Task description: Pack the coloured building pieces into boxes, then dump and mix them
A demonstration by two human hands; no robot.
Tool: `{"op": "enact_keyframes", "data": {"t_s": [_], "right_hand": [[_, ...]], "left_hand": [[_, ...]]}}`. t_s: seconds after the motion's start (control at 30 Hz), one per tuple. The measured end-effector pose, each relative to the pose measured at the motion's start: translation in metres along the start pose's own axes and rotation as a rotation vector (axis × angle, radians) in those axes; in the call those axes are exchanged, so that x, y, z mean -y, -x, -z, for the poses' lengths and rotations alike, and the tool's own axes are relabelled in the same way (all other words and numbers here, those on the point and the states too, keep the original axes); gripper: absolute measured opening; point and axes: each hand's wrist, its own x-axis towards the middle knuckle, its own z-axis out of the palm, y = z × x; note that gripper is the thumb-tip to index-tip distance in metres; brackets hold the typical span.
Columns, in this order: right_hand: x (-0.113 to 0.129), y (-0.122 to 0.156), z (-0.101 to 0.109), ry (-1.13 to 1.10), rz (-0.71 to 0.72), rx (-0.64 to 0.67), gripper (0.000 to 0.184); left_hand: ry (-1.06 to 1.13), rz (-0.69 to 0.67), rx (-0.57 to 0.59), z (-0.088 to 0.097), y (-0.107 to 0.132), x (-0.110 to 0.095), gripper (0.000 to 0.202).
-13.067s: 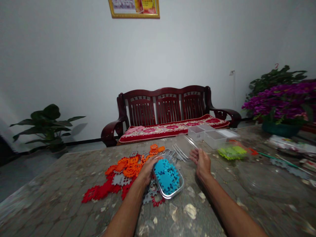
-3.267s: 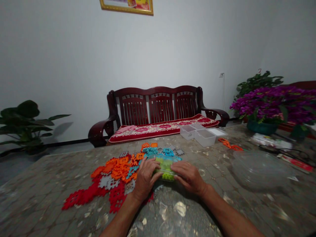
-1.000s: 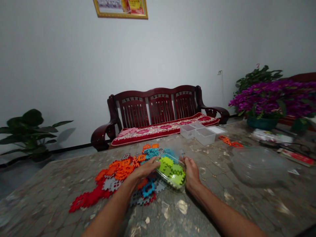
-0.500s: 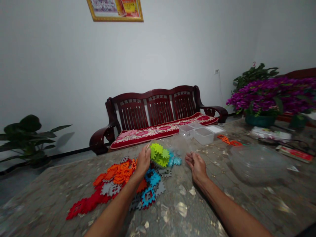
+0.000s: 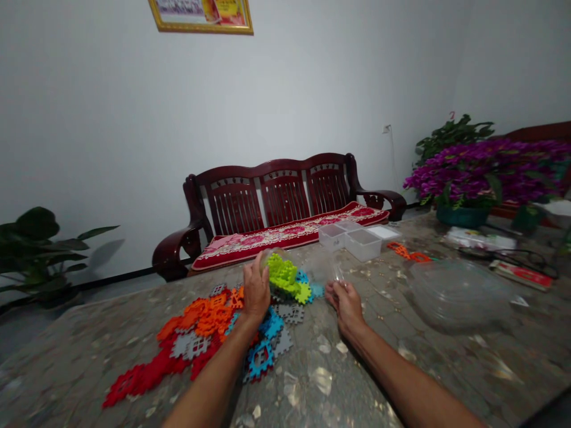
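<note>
Two hands, both mine, mid-frame. One clear tub (image 5: pixel 270 252), one clear lid (image 5: pixel 320 266). Lime-green pieces (image 5: pixel 282 273): several, overlapping, no exact count. Also a heap in four colours, too tangled to count: orange pieces (image 5: pixel 209 315), red pieces (image 5: pixel 147 377), grey pieces (image 5: pixel 190 345), blue pieces (image 5: pixel 261 359), spread from centre to lower left. Two stray orange pieces (image 5: pixel 399 251) right of centre, as far as I can make out. One white divided box (image 5: pixel 363 245), at least three compartments, just above and right of centre. Clear containers (image 5: pixel 459 291) at mid-right, number unclear.

Tub sits mid-frame, between my hands, right against my left hand (image 5: pixel 257 289) and apart from my right hand (image 5: pixel 346 304). Left: fingers part-curled round the tub's left side, gripping it. Right: fingers pinched nearly closed on the lid's lower right edge; lid sticks out up and left of them, apart from the green pieces.

Tub is tilted, mouth facing roughly right and down the frame; its long axis I can't tell, wall mostly hidden behind hand and pieces. Green pieces string out from upper left to lower right. Lid blurry, long axis unclear. All over one stone-patterned table (image 5: pixel 334 386).
</note>
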Motion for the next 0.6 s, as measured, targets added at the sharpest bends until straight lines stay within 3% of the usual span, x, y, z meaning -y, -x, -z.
{"op": "enact_keyframes", "data": {"t_s": [0.17, 0.3, 0.47, 0.6], "right_hand": [[0.0, 0.003, -0.005, 0.016, 0.007, 0.008, 0.039], [0.002, 0.003, -0.008, 0.04, 0.03, 0.012, 0.036], [0.005, 0.0, -0.006, 0.083, 0.073, 0.017, 0.035], [0.008, -0.004, -0.004, 0.115, 0.123, 0.009, 0.034]], "left_hand": [[-0.031, -0.195, -0.015, 0.002, -0.002, 0.0, 0.044], [-0.054, -0.247, -0.05, 0.008, -0.01, -0.001, 0.049], [-0.025, -0.208, -0.124, 0.016, -0.017, -0.004, 0.052], [0.008, -0.085, -0.2, 0.019, -0.018, -0.004, 0.053]]}}
